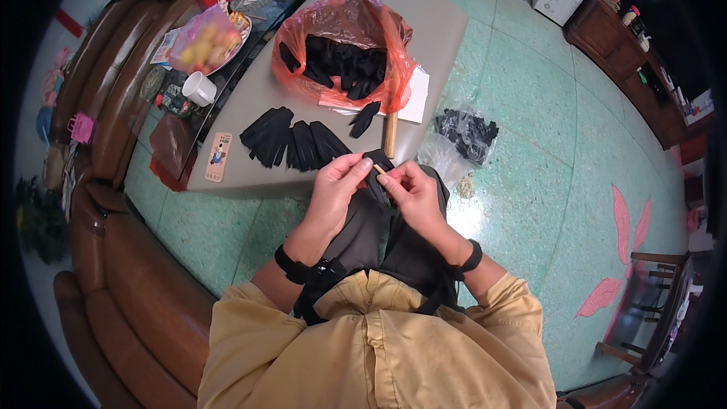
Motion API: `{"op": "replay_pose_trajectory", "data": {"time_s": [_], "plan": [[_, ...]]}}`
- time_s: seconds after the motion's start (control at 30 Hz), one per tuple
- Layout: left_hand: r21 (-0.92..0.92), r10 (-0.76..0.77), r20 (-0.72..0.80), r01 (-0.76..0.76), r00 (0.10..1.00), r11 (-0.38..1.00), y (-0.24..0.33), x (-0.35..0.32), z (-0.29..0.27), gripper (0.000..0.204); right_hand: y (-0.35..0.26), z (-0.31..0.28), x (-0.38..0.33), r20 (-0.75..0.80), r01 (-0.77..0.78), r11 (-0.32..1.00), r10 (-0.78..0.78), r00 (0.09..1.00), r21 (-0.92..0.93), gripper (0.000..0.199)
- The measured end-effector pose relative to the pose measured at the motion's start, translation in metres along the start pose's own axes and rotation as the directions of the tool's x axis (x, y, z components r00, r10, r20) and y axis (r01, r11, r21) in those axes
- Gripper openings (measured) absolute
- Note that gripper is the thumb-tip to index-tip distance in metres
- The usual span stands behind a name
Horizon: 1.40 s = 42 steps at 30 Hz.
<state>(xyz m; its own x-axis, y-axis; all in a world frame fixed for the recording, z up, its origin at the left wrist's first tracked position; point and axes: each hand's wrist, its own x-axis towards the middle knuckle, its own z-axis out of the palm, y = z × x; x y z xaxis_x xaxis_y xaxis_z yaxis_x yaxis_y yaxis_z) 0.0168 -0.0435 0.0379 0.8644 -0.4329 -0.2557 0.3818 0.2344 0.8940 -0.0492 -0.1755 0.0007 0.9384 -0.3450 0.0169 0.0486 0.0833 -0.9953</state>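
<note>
Mid-step: left hand and right hand pinched shut on black piece and thin stick; finished pile at 10 o'clock; next likely needs steady push

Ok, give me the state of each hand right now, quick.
Left hand: closed, pinching a small black piece together with the thin wooden stick.
Right hand: closed on the same black piece.

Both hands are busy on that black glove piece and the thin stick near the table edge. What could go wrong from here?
The left hand and right hand pinch a black glove piece with a thin stick over the lap, off the table; a slip could drop it to the floor. The wooden rod lies at the table's near edge and might get nudged off.
</note>
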Motion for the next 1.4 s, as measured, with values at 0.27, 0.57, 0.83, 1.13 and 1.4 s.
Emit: {"op": "replay_pose_trajectory", "data": {"time_s": [0.27,0.57,0.83,1.13,1.4], "plan": [[0.222,0.161,0.017,-0.161,0.987,0.962,0.003,0.004,-0.016,0.018,-0.029,-0.024,-0.012,-0.034,0.064,0.978,-0.072,0.997,-0.198,0.021],[0.299,0.167,0.221,-0.23,0.961,0.926,0.006,-0.02,0.001,0.013,-0.038,-0.029,0.001,0.192,-0.039,0.996,0.053,0.98,-0.076,0.019],[0.212,0.12,0.242,-0.173,0.963,0.962,-0.005,-0.015,0.003,0.017,-0.039,-0.024,-0.004,0.075,-0.175,0.983,0.172,0.982,0.045,0.012],[0.422,0.174,0.248,-0.268,0.953,0.866,-0.001,-0.016,0.004,0.012,-0.032,-0.022,-0.005,0.14,-0.104,0.995,0.104,0.985,-0.005,0.013],[0.638,0.347,0.332,-0.479,0.877,0.603,0.008,-0.022,0.012,0.03,-0.025,-0.016,-0.005,-0.068,-0.061,0.994,0.067,0.995,0.086,0.014]]}}
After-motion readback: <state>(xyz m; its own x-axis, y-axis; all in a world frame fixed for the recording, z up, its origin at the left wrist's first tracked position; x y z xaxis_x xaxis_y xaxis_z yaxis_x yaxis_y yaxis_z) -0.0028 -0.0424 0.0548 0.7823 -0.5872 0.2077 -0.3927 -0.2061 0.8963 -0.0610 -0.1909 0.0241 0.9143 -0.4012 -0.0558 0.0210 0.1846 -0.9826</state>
